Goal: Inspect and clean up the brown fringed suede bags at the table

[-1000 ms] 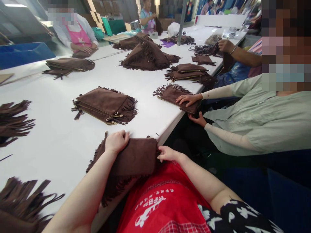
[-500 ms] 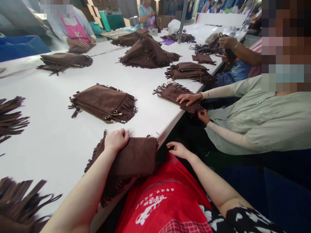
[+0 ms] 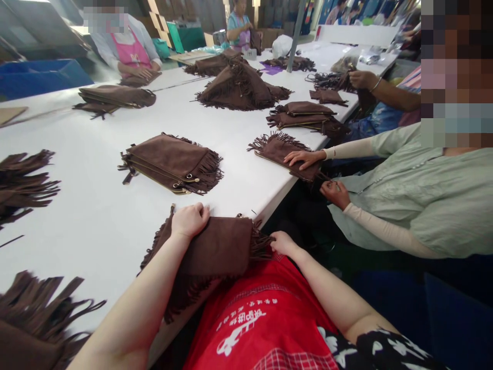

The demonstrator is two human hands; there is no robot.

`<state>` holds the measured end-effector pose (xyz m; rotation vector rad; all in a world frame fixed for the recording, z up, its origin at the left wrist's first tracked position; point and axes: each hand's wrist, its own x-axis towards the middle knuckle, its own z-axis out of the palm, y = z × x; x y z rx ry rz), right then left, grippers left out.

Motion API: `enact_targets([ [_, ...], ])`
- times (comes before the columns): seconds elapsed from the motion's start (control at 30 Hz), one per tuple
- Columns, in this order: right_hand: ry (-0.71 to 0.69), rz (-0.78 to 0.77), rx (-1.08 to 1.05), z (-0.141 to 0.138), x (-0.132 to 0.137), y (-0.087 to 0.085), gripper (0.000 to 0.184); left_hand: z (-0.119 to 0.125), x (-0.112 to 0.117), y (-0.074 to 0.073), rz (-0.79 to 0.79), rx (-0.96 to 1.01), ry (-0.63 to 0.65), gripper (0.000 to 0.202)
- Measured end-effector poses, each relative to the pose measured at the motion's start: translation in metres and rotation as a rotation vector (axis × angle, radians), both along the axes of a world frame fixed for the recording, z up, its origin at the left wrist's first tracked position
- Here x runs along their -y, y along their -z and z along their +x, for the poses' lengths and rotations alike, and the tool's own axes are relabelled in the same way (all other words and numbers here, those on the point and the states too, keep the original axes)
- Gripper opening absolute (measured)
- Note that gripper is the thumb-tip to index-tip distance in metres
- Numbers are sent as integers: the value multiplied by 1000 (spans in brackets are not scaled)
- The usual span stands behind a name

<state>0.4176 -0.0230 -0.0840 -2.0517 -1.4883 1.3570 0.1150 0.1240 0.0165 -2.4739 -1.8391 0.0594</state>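
A brown fringed bag point(image 3: 223, 249) lies at the near table edge in front of me, its lower side hanging over toward my red apron. My left hand point(image 3: 191, 218) is closed over its upper left part, the fingertips hidden from view. At the bag's right end, my right hand point(image 3: 283, 243) is closed on the ends of the fringe point(image 3: 260, 242), which stretches toward it. Just beyond sits a stack of brown fringed bags point(image 3: 169, 162) with gold zippers and small metal rings.
To my right, a co-worker's hands point(image 3: 304, 158) handle another fringed bag point(image 3: 279, 149) at the edge of the white table point(image 3: 92, 200). A large bag pile point(image 3: 239, 87) stands farther back near a metal pole point(image 3: 295, 41). More fringed pieces point(image 3: 31, 313) lie at the left.
My right hand, apart from the bag and loosely open before, is now closed on its right-end fringe, which has come into view. My left hand keeps its place on the bag.
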Motion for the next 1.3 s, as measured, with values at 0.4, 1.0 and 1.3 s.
enact_targets([
  [0.4, -196, 59, -465, -33, 12, -17, 39, 0, 0, -1, -5, 10, -11, 57],
  [1.0, -23, 90, 122, 6, 15, 4, 23, -1, 1, -2, -24, 29, -20, 59],
  [1.3, -15, 203, 268, 32, 19, -3, 20, 0, 2, -3, -47, 51, -32, 58],
])
